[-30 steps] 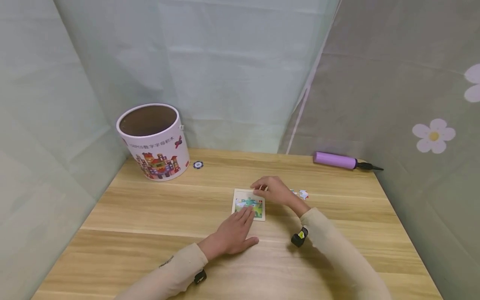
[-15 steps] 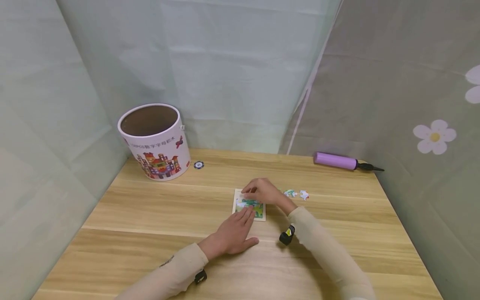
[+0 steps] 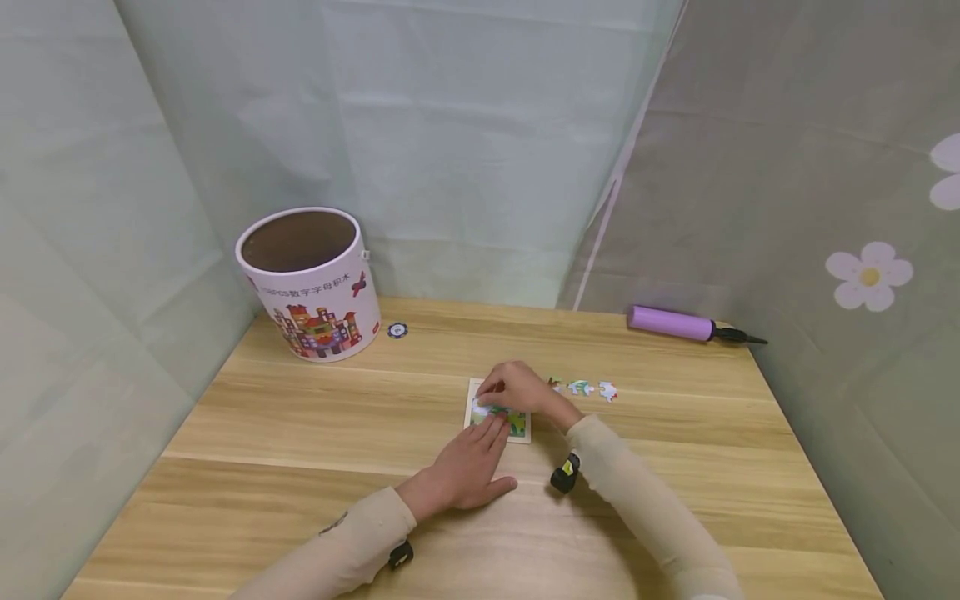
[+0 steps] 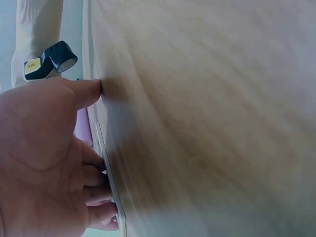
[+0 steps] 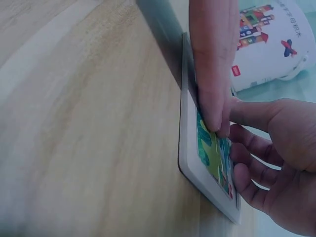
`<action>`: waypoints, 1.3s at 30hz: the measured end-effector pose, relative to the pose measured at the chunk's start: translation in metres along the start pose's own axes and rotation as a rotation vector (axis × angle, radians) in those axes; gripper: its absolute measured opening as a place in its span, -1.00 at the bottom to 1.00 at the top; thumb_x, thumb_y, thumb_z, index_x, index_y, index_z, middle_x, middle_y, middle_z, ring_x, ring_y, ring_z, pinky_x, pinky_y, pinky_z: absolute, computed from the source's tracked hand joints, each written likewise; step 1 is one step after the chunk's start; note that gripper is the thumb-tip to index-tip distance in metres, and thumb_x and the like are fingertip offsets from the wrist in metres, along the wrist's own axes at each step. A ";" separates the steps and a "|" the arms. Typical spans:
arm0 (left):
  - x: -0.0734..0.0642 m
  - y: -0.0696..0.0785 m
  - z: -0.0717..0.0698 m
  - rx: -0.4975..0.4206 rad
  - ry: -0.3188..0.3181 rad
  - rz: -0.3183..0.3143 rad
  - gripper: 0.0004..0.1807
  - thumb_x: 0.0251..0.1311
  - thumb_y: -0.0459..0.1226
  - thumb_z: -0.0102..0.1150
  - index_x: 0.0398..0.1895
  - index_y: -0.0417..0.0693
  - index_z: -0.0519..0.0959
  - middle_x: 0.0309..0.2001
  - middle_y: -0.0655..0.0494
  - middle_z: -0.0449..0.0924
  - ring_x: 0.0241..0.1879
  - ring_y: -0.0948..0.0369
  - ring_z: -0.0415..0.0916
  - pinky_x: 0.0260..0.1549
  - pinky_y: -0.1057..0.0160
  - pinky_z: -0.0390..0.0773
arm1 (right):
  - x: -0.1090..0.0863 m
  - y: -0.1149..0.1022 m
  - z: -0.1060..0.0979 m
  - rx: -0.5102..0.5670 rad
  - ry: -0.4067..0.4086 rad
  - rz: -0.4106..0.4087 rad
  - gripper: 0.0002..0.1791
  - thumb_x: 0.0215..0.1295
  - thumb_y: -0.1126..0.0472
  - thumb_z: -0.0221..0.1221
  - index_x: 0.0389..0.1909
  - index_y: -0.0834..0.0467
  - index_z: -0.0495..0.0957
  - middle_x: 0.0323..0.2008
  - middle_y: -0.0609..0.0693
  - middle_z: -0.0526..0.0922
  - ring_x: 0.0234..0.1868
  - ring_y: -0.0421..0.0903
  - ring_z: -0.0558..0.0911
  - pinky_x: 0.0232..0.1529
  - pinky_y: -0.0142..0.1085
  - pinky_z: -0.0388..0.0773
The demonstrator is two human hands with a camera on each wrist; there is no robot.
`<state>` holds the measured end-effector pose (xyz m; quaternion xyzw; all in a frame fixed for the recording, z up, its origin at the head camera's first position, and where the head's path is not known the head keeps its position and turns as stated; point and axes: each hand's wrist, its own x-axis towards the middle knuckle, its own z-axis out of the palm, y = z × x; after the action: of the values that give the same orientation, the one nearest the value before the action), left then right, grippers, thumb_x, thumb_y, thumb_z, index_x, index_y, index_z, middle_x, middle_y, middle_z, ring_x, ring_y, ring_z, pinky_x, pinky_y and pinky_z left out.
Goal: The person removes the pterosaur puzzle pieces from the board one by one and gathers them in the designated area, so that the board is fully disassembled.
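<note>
A small jigsaw board (image 3: 524,437) with a pale frame and a green and blue picture lies on the table. My left hand (image 3: 462,468) rests with straight fingertips on its near part, thumb spread to the right. Over the upper left of the board, my right hand (image 3: 519,389) has its thumb and fingers curled together, fingertips right at the picture. I cannot tell whether a puzzle piece is between them. In the right wrist view, the curled fingers of the right hand (image 5: 289,158) meet the picture beside the left fingers (image 5: 212,111). Loose puzzle pieces (image 3: 581,387) lie right of the board.
A large white printed bucket (image 3: 315,300) stands at the back left, with a poker chip (image 3: 397,331) beside it. A purple hand pump (image 3: 671,323) with a black nozzle lies at the back right. Fabric curtains (image 3: 480,150) enclose the wooden table (image 3: 337,450).
My right hand has moved left over the upper part of the board, uncovering more of the loose pieces on the right. The left hand has stayed in place.
</note>
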<state>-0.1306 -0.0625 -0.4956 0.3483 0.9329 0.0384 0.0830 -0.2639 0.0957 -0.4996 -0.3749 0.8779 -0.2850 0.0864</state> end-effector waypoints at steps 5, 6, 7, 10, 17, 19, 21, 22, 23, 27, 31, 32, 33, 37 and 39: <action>0.000 0.001 -0.001 0.001 0.012 0.001 -0.11 0.49 0.16 -0.07 0.55 -0.39 0.13 0.58 -0.27 0.06 0.58 -0.08 0.03 0.50 0.01 0.17 | 0.004 -0.003 0.004 -0.034 -0.002 0.004 -0.91 0.31 0.15 0.39 -0.27 0.06 0.82 -0.35 -0.16 0.71 -0.32 -0.31 0.59 -0.24 -0.41 0.57; 0.000 0.001 -0.001 0.002 0.014 0.002 -0.11 0.49 0.16 -0.07 0.54 -0.39 0.13 0.58 -0.27 0.06 0.57 -0.08 0.03 0.50 0.01 0.17 | 0.004 -0.004 0.004 -0.032 -0.005 0.012 -0.91 0.31 0.15 0.39 -0.27 0.06 0.82 -0.35 -0.16 0.71 -0.33 -0.31 0.59 -0.25 -0.41 0.56; 0.000 0.001 -0.001 0.001 0.015 0.002 -0.11 0.49 0.16 -0.07 0.54 -0.40 0.13 0.58 -0.27 0.05 0.57 -0.08 0.03 0.50 0.01 0.16 | 0.004 -0.004 0.004 -0.030 -0.007 0.019 -0.92 0.31 0.16 0.39 -0.27 0.06 0.82 -0.35 -0.16 0.71 -0.33 -0.31 0.59 -0.24 -0.41 0.57; 0.000 0.000 -0.001 -0.006 0.008 0.000 -0.11 0.48 0.16 -0.06 0.55 -0.39 0.12 0.58 -0.27 0.04 0.58 -0.08 0.02 0.50 0.01 0.16 | 0.004 -0.006 0.005 -0.010 -0.013 0.041 -0.93 0.31 0.17 0.39 -0.30 0.06 0.81 -0.35 -0.16 0.71 -0.32 -0.31 0.60 -0.22 -0.40 0.57; 0.001 0.001 -0.002 -0.027 -0.015 -0.011 -0.10 0.47 0.16 -0.05 0.56 -0.38 0.11 0.59 -0.26 0.01 0.59 -0.06 0.00 0.50 0.00 0.16 | 0.006 -0.003 0.007 0.075 -0.022 0.067 -0.96 0.29 0.21 0.40 -0.34 0.08 0.75 -0.37 -0.17 0.70 -0.33 -0.31 0.61 -0.22 -0.41 0.59; 0.001 0.001 -0.002 -0.027 -0.021 -0.014 -0.09 0.47 0.17 -0.05 0.56 -0.37 0.11 0.60 -0.26 0.01 0.59 -0.06 0.00 0.50 0.01 0.16 | 0.006 -0.002 0.007 0.094 -0.020 0.070 -0.96 0.29 0.22 0.40 -0.35 0.06 0.73 -0.39 -0.18 0.69 -0.34 -0.32 0.60 -0.23 -0.42 0.58; 0.001 0.001 -0.002 -0.028 -0.026 -0.017 -0.09 0.47 0.17 -0.06 0.56 -0.37 0.11 0.60 -0.26 0.00 0.59 -0.06 -0.01 0.50 0.01 0.16 | 0.006 -0.002 0.007 0.110 -0.019 0.075 -0.96 0.28 0.22 0.40 -0.35 0.06 0.72 -0.41 -0.19 0.69 -0.36 -0.32 0.60 -0.25 -0.43 0.58; 0.001 0.001 -0.002 -0.027 -0.026 -0.018 -0.09 0.47 0.17 -0.06 0.56 -0.37 0.11 0.60 -0.26 0.00 0.59 -0.06 -0.01 0.50 0.00 0.16 | 0.006 -0.002 0.007 0.116 -0.020 0.078 -0.96 0.29 0.22 0.40 -0.35 0.05 0.72 -0.41 -0.19 0.69 -0.37 -0.32 0.60 -0.26 -0.43 0.58; 0.001 0.001 -0.003 -0.027 -0.025 -0.018 -0.09 0.47 0.17 -0.06 0.56 -0.37 0.11 0.60 -0.26 0.00 0.59 -0.06 0.00 0.50 0.00 0.16 | 0.006 -0.003 0.006 0.119 -0.022 0.082 -0.96 0.29 0.22 0.39 -0.34 0.05 0.72 -0.42 -0.20 0.69 -0.38 -0.31 0.60 -0.27 -0.42 0.57; 0.001 0.000 -0.003 -0.027 -0.022 -0.015 -0.09 0.47 0.17 -0.05 0.55 -0.38 0.12 0.59 -0.27 0.02 0.58 -0.07 0.01 0.50 0.00 0.17 | 0.004 -0.005 0.005 0.122 -0.027 0.093 -0.96 0.31 0.20 0.38 -0.34 0.06 0.72 -0.45 -0.21 0.69 -0.40 -0.31 0.60 -0.29 -0.42 0.56; 0.001 0.000 -0.004 -0.034 -0.026 -0.010 -0.09 0.47 0.17 -0.05 0.55 -0.38 0.12 0.59 -0.28 0.03 0.58 -0.08 0.01 0.50 0.00 0.17 | 0.004 -0.005 0.004 0.115 -0.012 0.081 -0.95 0.33 0.19 0.36 -0.34 0.04 0.74 -0.44 -0.22 0.70 -0.39 -0.32 0.60 -0.26 -0.42 0.56; 0.001 -0.001 -0.004 -0.036 -0.028 -0.008 -0.09 0.47 0.17 -0.05 0.55 -0.38 0.12 0.58 -0.28 0.03 0.58 -0.08 0.01 0.50 0.00 0.16 | 0.004 -0.005 0.004 0.112 -0.006 0.075 -0.94 0.34 0.19 0.36 -0.35 0.03 0.75 -0.43 -0.23 0.71 -0.38 -0.33 0.60 -0.25 -0.42 0.56; 0.001 -0.001 -0.004 -0.036 -0.028 -0.007 -0.10 0.47 0.17 -0.04 0.55 -0.38 0.13 0.58 -0.28 0.03 0.58 -0.08 0.01 0.50 0.00 0.16 | 0.004 -0.005 0.004 0.111 -0.002 0.070 -0.93 0.35 0.19 0.35 -0.35 0.03 0.75 -0.42 -0.23 0.72 -0.38 -0.33 0.60 -0.24 -0.41 0.56; 0.002 -0.003 -0.003 -0.036 -0.021 0.001 -0.10 0.47 0.16 -0.03 0.55 -0.39 0.13 0.58 -0.28 0.05 0.58 -0.08 0.01 0.51 0.01 0.16 | 0.004 -0.005 0.002 0.114 -0.001 0.068 -0.92 0.35 0.19 0.35 -0.36 0.01 0.77 -0.40 -0.23 0.74 -0.36 -0.34 0.61 -0.22 -0.40 0.57; 0.002 -0.003 -0.002 -0.038 -0.017 0.004 -0.10 0.47 0.16 -0.03 0.55 -0.39 0.13 0.58 -0.28 0.05 0.58 -0.08 0.01 0.50 0.01 0.16 | 0.004 -0.006 0.001 0.120 -0.005 0.071 -0.91 0.35 0.20 0.35 -0.36 0.01 0.77 -0.40 -0.23 0.74 -0.37 -0.33 0.61 -0.22 -0.40 0.57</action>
<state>-0.1341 -0.0634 -0.4939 0.3487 0.9306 0.0533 0.0974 -0.2627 0.0886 -0.4970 -0.3385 0.8718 -0.3329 0.1208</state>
